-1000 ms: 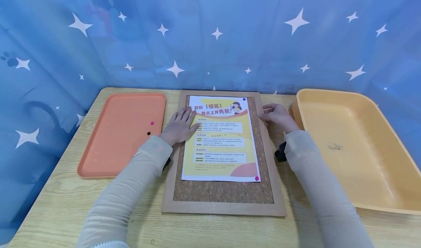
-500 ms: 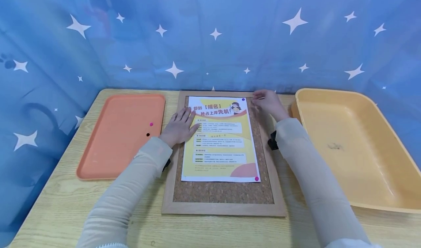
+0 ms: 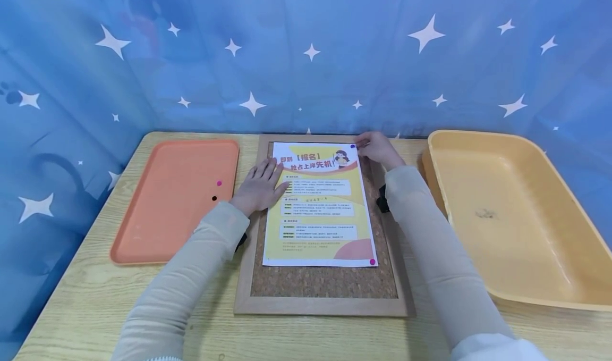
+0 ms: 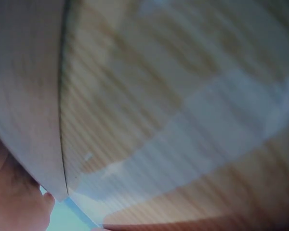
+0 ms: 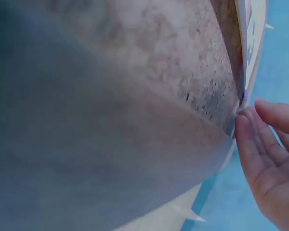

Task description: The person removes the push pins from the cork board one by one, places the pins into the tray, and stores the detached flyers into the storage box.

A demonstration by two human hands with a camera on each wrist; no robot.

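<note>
A printed yellow-and-white poster (image 3: 315,212) lies on a framed cork board (image 3: 325,284). My left hand (image 3: 260,187) rests flat with spread fingers across the poster's left edge and the frame. My right hand (image 3: 377,149) is at the top right corner, fingers bent, right beside a round purple pin (image 3: 353,147). In the right wrist view its fingertips (image 5: 243,118) are near the purple pin (image 5: 245,95) at the paper's edge, with nothing visible held. A round magenta pin (image 3: 372,262) sits at the poster's bottom right corner.
An orange tray (image 3: 167,207) on the left holds a magenta pin (image 3: 219,183) and a black pin (image 3: 214,198). A deep yellow bin (image 3: 516,233) stands at the right. Behind the wooden table (image 3: 86,297) hangs a blue star-patterned curtain (image 3: 287,74).
My right hand has moved up and left, from the board's right side to the purple pin at the top right corner. My left hand has stayed in place.
</note>
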